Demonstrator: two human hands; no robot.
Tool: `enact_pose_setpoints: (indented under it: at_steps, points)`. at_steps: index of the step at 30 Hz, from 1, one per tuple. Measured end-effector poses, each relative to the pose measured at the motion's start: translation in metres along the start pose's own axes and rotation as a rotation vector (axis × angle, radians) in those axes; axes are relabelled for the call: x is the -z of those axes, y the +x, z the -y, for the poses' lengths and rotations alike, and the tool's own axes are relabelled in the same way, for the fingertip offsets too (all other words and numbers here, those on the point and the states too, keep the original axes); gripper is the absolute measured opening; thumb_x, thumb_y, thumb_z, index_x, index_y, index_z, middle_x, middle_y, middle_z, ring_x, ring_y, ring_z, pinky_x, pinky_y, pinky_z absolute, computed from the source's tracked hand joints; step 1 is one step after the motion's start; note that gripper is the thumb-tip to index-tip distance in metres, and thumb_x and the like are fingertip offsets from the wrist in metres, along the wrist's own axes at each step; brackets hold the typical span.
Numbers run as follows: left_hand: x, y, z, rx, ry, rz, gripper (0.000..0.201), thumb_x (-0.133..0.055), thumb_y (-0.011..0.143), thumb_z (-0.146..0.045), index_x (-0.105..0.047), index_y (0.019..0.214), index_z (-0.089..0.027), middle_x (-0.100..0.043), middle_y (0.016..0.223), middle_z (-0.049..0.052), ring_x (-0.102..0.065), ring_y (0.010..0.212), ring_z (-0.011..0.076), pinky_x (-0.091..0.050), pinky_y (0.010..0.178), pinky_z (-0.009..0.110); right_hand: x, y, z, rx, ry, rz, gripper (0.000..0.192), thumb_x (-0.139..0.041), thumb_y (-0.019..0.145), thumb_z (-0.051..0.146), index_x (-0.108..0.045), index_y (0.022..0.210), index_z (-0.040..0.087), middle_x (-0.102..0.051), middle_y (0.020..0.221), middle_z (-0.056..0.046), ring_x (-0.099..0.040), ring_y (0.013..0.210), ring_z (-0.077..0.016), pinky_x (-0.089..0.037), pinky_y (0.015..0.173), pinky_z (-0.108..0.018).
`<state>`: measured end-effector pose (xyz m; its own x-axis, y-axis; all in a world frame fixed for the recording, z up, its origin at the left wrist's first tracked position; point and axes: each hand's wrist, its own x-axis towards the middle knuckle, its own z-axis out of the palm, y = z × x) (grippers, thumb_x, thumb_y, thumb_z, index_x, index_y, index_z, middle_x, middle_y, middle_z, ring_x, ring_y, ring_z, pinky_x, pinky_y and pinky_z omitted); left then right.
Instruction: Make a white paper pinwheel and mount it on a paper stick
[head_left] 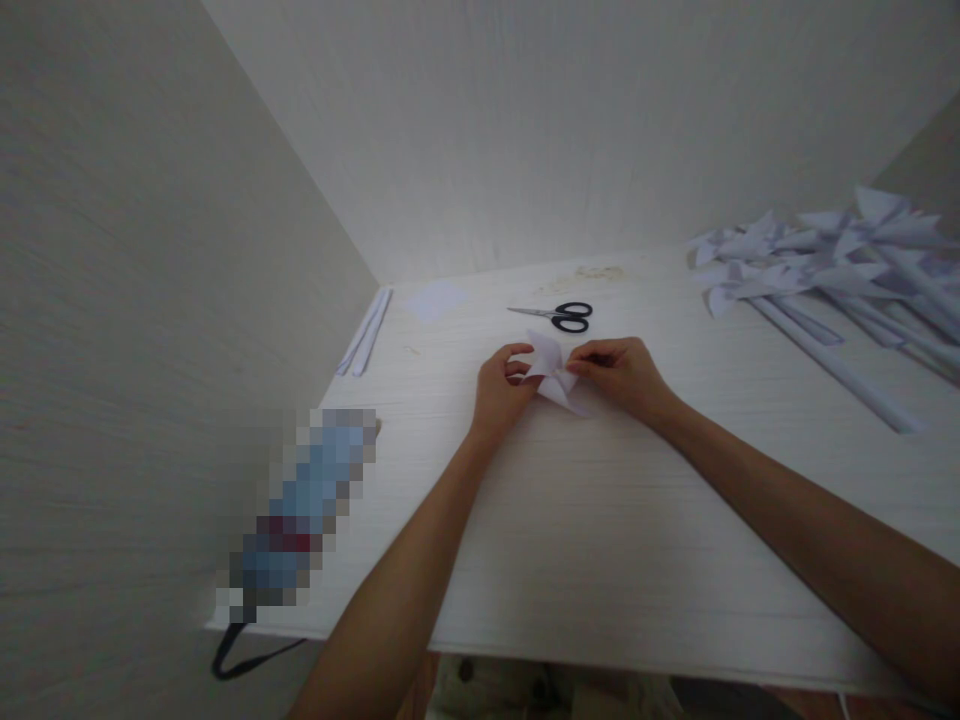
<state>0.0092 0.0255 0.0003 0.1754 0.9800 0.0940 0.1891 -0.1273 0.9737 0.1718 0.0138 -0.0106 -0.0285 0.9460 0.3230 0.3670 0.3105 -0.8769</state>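
we pinch paper pinwheel (553, 378) mid-desk (600, 520), just in front of scissors (564, 316). left hand (499, 388) closed on its left flaps, right hand (619, 375) closed on right edge. we judge: hold folds centred, press lightly, avoid creasing blades. finished pinwheels (817, 260) lie far right.

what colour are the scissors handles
Black; the scissors lie on the table beyond both hands, clearest in the head view.

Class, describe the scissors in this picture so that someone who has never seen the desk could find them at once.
Start at the white desk and look to its far side, toward the back wall. Just beyond the two hands folding a piece of white paper lie the scissors, flat, blades pointing left. Their black handles mark them out: everything nearby is white paper.
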Motion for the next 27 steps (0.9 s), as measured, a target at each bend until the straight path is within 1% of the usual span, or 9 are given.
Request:
enact_pose_setpoints:
  at_steps: [5, 13, 27]
  points:
    - [0.0002, 0.0001, 0.0001, 0.007, -0.008, 0.005, 0.033, -0.059, 0.059, -0.01, -0.054, 0.091, -0.014, -0.061, 0.062, 0.0, -0.058, 0.055, 0.0101, -0.047, 0.056, 0.022, 0.0004, 0.0002, 0.001, -0.012, -0.004, 0.003, 0.016, -0.06, 0.064, 0.029, -0.065, 0.061, 0.014, -0.061, 0.058, -0.002, -0.051, 0.052, -0.0119, -0.039, 0.051, -0.024]
    - [0.0003, 0.0012, 0.0024, -0.003, 0.007, 0.004, 0.034, -0.059, 0.058, -0.01, -0.054, 0.091, -0.014, -0.061, 0.062, 0.0, -0.058, 0.055, 0.01, -0.047, 0.056, 0.022, 0.0008, 0.0007, -0.0005, 0.013, -0.025, 0.011, 0.016, -0.059, 0.065, 0.028, -0.065, 0.06, 0.014, -0.06, 0.057, -0.001, -0.05, 0.052, -0.0118, -0.038, 0.05, -0.024]
    - [-0.0003, 0.0017, 0.002, 0.003, -0.035, 0.004, 0.034, -0.059, 0.057, -0.008, -0.054, 0.09, -0.015, -0.06, 0.061, -0.002, -0.057, 0.053, 0.0094, -0.046, 0.054, 0.021, 0.0003, 0.0001, 0.0016, 0.007, 0.028, 0.003, 0.014, -0.06, 0.064, 0.027, -0.065, 0.06, 0.015, -0.062, 0.058, -0.001, -0.051, 0.051, -0.0113, -0.039, 0.05, -0.023]
